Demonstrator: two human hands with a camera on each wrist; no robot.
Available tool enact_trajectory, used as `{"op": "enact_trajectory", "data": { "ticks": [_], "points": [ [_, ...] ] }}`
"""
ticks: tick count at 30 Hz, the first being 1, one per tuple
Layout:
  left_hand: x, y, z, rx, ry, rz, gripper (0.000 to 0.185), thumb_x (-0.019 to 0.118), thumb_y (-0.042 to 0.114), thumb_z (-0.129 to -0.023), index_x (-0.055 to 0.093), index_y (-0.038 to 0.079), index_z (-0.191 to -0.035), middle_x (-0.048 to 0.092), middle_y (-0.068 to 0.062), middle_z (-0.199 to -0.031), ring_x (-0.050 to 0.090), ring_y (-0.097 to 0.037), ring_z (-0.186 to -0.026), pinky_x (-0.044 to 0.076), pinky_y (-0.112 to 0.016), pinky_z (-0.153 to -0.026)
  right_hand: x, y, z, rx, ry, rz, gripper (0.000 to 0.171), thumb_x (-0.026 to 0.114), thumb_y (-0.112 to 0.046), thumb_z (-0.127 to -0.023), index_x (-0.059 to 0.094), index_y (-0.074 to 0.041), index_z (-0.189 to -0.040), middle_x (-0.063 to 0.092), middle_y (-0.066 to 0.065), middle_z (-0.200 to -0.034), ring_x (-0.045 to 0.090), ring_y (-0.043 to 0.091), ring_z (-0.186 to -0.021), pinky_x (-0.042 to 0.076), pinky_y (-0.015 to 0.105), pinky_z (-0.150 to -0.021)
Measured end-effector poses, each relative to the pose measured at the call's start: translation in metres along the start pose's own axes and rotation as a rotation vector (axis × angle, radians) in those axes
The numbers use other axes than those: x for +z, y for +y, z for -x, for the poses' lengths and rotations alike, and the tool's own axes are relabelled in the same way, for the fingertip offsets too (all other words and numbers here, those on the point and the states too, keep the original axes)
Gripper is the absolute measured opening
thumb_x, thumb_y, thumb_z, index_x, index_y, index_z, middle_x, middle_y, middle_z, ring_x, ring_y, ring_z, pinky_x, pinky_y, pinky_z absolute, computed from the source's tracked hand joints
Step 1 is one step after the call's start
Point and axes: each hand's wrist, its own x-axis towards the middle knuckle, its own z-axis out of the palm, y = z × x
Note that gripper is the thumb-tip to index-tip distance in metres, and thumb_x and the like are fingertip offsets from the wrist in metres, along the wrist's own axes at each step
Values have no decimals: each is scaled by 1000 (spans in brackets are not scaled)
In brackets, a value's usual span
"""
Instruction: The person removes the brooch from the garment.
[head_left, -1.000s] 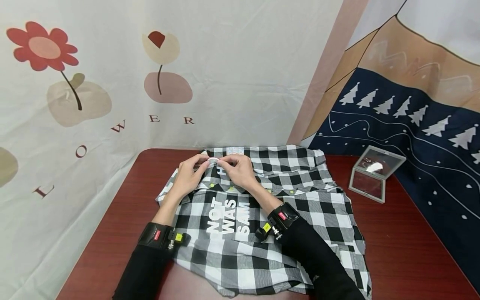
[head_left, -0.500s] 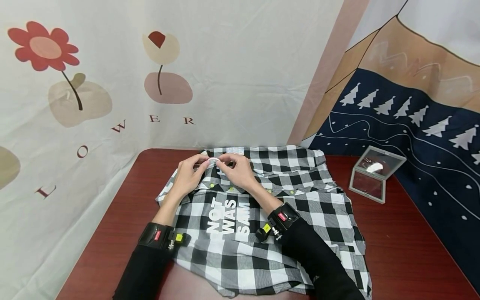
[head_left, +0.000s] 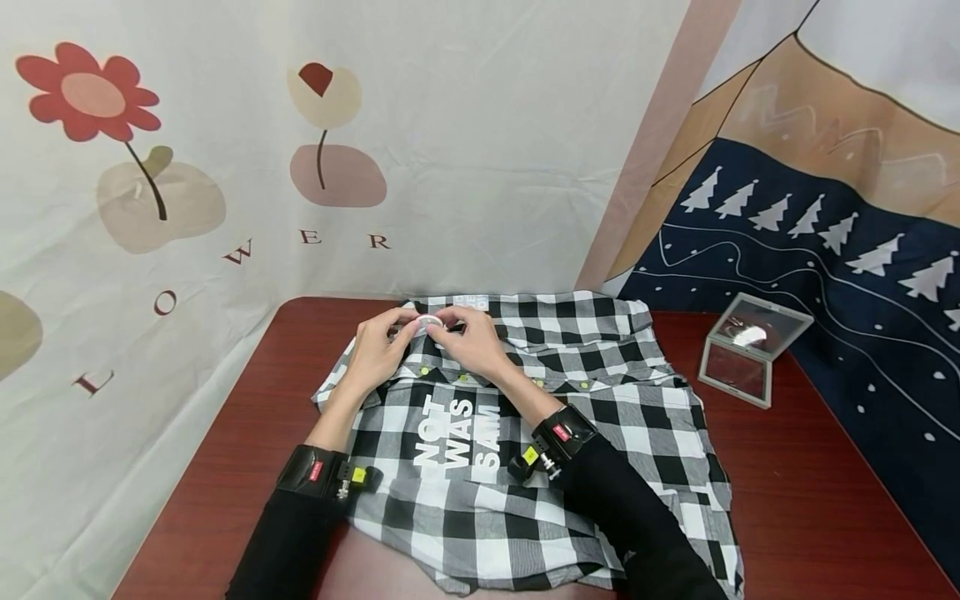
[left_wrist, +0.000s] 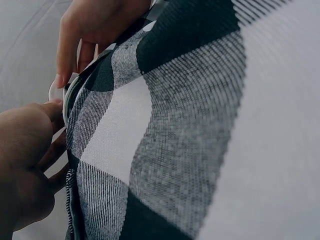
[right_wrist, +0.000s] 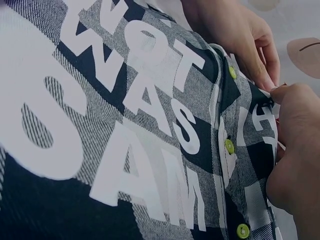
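A black-and-white checked shirt (head_left: pixel 525 437) with yellow-green buttons (right_wrist: pixel 229 146) and white printed letters (right_wrist: pixel 187 131) lies spread on the table. Near its far left part, my left hand (head_left: pixel 378 346) and right hand (head_left: pixel 474 340) meet, thumbs and forefingers pinching a small round white piece (head_left: pixel 429 321) at the cloth. The left wrist view shows this white piece (left_wrist: pixel 56 91) rounded and pale at the fabric's edge, between the fingertips of both hands. Its exact kind I cannot tell. In the right wrist view the fingers cover most of it.
A hinged case (head_left: pixel 738 367) with a clear lid stands open at the right on the reddish-brown table (head_left: pixel 817 500). Hanging cloths, one with flowers (head_left: pixel 480 150) and one with white trees (head_left: pixel 802 217), close off the back and right side.
The right thumb and fingertips have shifted slightly, and more of the round white piece shows between the hands. The left hand, the shirt and the case stay where they were.
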Motion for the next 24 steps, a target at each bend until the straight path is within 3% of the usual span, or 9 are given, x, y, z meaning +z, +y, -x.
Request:
{"op": "enact_trajectory", "data": {
  "ticks": [12,24],
  "points": [
    [0,1,-1,-7,-3,6,22,73,14,-112,81,2,-128,84,-19,-117,79,-36,-106,64,-54,-94,1,-2,-2,-14,-16,0,22,78,-33,-109,86,-14,-115,83,6,-111,73,20,-101,58,30,-85],
    [1,0,-2,-51,-6,10,22,72,17,-113,81,5,-129,84,-17,-119,79,-35,-105,62,-49,-89,0,-4,0,-30,-27,-4,20,78,-25,-109,85,-12,-121,85,8,-110,74,27,-94,53,25,-78]
  ]
}}
